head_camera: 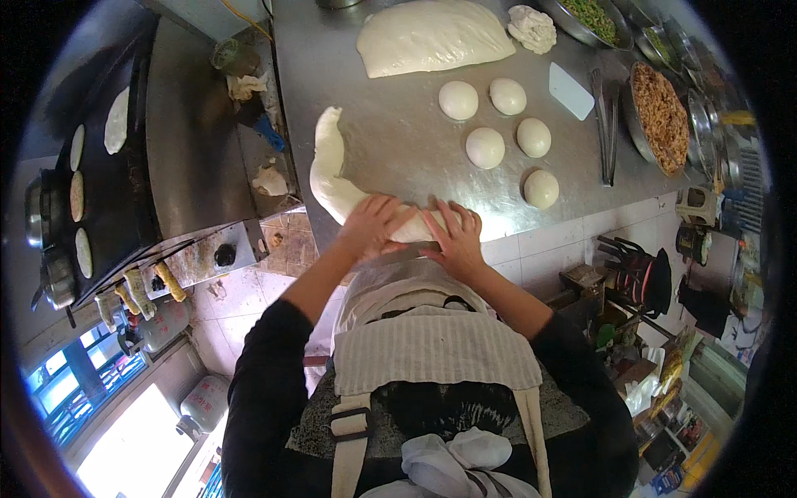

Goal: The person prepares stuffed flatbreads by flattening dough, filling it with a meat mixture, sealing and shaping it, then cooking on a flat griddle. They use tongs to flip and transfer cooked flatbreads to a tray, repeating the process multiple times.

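A long rope of white dough [333, 187] lies bent along the near left part of the steel worktable [398, 134]. Over its near stretch is my left hand [373, 225], slightly blurred, with the fingers curled across the dough. My right hand [457, 239] holds the rope's right end at the table's front edge, its fingers spread on top; part of the dough is hidden beneath it. Several round dough balls, among them a dough ball [485, 148], sit to the right beyond my hands. Farther back rests a large smooth slab of dough [436, 37].
A lump of dough [532, 29], a white scraper [571, 91], metal tongs [603, 134] and a bowl of brown filling [660, 118] stand at the right. Chopped green filling [589, 18] fills another bowl. Flat breads lie on a dark griddle [103, 187] at the left.
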A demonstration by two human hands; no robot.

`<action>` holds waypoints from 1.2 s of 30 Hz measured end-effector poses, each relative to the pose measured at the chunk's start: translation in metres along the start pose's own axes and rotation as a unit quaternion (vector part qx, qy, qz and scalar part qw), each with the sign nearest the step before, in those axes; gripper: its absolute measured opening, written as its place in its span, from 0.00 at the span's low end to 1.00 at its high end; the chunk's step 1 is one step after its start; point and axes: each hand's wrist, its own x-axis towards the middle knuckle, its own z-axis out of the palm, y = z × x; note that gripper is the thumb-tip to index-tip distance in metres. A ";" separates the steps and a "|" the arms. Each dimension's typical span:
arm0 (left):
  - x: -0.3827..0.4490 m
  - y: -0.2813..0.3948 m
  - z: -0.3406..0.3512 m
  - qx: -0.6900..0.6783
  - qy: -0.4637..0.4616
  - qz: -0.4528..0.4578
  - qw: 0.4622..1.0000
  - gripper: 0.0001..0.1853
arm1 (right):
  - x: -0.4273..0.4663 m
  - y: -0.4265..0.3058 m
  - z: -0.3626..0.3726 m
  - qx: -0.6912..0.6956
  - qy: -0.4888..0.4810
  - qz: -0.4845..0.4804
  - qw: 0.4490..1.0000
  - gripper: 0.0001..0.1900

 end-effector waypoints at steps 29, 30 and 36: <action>-0.034 0.039 0.004 -0.141 -0.050 -0.243 0.958 0.44 | 0.080 0.004 -0.023 0.126 0.019 -0.082 0.988 0.23; -0.027 0.039 0.010 -0.119 -0.049 -0.230 0.965 0.43 | 0.118 0.012 -0.024 0.129 0.056 -0.049 0.989 0.20; 0.080 0.052 0.050 -0.079 0.097 -0.126 0.984 0.34 | 0.406 0.072 -0.055 0.071 0.166 -0.047 0.982 0.13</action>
